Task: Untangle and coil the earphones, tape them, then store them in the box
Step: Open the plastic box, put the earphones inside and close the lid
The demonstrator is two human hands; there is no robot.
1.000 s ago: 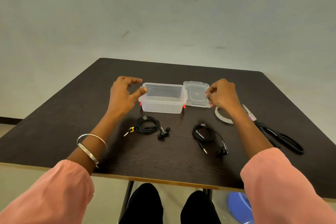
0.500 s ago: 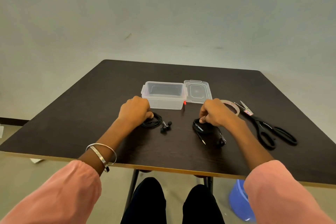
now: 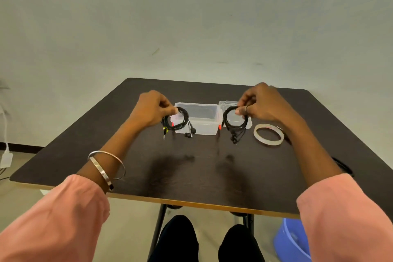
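Both hands are up off the table (image 3: 191, 176) right now, each one holding its own coil of black earphones. The left hand (image 3: 152, 108) pinches the left coil (image 3: 177, 121) at the top between thumb and fingers, so the loop hangs down with the plug and the two buds dangling below it, just in front of the box's left end. The right hand (image 3: 263, 104) does the same with the right coil (image 3: 235, 122) — fingers curled round the top of the loop, loose ends trailing down toward the tabletop.

The box (image 3: 198, 118) is clear plastic with little orange clips, sitting open between the two coils. Its lid (image 3: 227, 104) lies just to the right of it, mostly hidden behind the right coil and hand.

A tape roll (image 3: 268, 134) lies flat on the table near the right wrist. The scissors (image 3: 342, 165) are mostly behind the right forearm — only a bit of the black handles shows. Two bangles (image 3: 106, 168) sit on the left wrist, pink sleeves on both arms.
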